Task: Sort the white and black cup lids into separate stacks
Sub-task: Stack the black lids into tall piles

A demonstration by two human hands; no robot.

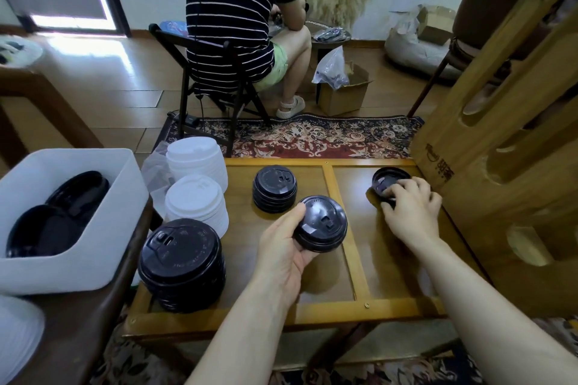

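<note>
- Left hand (283, 247): palm up over the middle of the low wooden table (341, 314), fingers and thumb curled round a small bundle of black lids (322, 223), held just above the tabletop.
- Right hand (409, 209): palm down at the far right of the table, fingertips pinching a tilted black lid (389, 180); underside of that lid partly visible, one edge raised.
- Short black stack (275, 189): standing on the table's left panel, just beyond the held bundle, apart from it.
- Tall black stack (183, 262): at the near left corner of the table, larger lids.
- Two white lid stacks (197, 197): at the far left edge, one behind the other, the nearer one just beside the tall black stack.
- White bin (78, 262): on a separate surface to the left, holding large black lids.
- Seated person in a striped shirt (237, 9): beyond the table, back turned, on a folding chair.
- Wooden cup carrier (500, 166): upright, right of the table.
</note>
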